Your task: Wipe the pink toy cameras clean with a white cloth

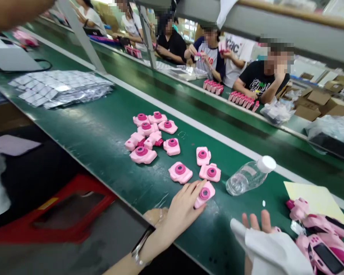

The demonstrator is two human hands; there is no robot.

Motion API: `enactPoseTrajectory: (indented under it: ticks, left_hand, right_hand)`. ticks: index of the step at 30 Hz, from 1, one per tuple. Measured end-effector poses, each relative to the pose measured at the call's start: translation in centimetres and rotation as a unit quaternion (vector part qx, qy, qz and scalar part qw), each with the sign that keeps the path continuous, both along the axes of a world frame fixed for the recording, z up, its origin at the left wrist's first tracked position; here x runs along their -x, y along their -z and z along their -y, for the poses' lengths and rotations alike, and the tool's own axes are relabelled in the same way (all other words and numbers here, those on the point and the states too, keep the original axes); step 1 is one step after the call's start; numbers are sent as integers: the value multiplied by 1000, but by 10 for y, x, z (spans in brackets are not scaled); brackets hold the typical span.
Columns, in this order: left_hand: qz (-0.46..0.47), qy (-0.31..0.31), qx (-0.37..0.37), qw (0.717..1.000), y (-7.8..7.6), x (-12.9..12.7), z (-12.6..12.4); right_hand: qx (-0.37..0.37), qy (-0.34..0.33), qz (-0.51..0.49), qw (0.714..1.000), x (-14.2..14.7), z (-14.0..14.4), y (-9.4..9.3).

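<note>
My left hand [180,208], bare with a watch on the wrist, has its fingers closed around a small pink toy camera [204,194] with a darker pink lens ring. The camera is at the green bench surface, lens facing up. At the lower right, my right hand [271,242] wears a white glove with several bare fingertips showing. Its fingers are stretched apart; a bit of pink shows behind them, too hidden to tell what it is. Beyond my left hand lie more pink toy cameras [180,172], loosely grouped, most with lenses up.
A clear bottle [246,178] with a white cap leans beside the cameras. Right of it are a yellow sheet [318,196] and a pile of pink cameras [328,248]. Silvery plastic packets [63,88] lie farther left. Co-workers sit across the conveyor [177,89]; a metal post [83,38] rises from the bench.
</note>
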State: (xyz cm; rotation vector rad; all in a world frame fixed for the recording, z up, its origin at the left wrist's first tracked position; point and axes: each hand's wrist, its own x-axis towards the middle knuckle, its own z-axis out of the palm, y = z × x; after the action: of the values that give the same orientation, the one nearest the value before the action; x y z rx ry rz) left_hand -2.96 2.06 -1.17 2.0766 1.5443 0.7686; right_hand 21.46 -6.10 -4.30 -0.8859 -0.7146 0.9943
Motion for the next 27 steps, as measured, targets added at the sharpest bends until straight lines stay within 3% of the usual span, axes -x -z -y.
enactPoseTrajectory:
  ticks: [3,5,7,10,13,16,21,24,27]
  left_hand:
    - [156,36,135,978,-18,3,4]
    - [268,69,242,930,-29,5,5]
    - [353,88,331,871,-37,4,7]
    - [458,72,441,768,-42,1,12]
    - [542,46,486,684,-42,0,16]
    - [580,55,482,655,-38,2,16]
    - [611,106,516,591,-30,5,14]
    - [605,125,495,612,-27,4,13]
    - [591,126,460,650,-27,3,11]
  right_hand:
    - [-74,82,-115,987,13,18,-3]
    - [-92,102,-205,969,18,20,-10]
    - [-40,91,-260,960,20,14,-20]
    - [103,46,-251,961,28,8,-41]
    - [200,-21,-214,956,46,11,-60]
    - [207,-47,-193,958,61,16,-63]
    - [90,-54,-96,990,62,17,-35]
    - [63,-52,-40,996,57,19,-26]
    - [143,-6,121,982,52,27,-29]
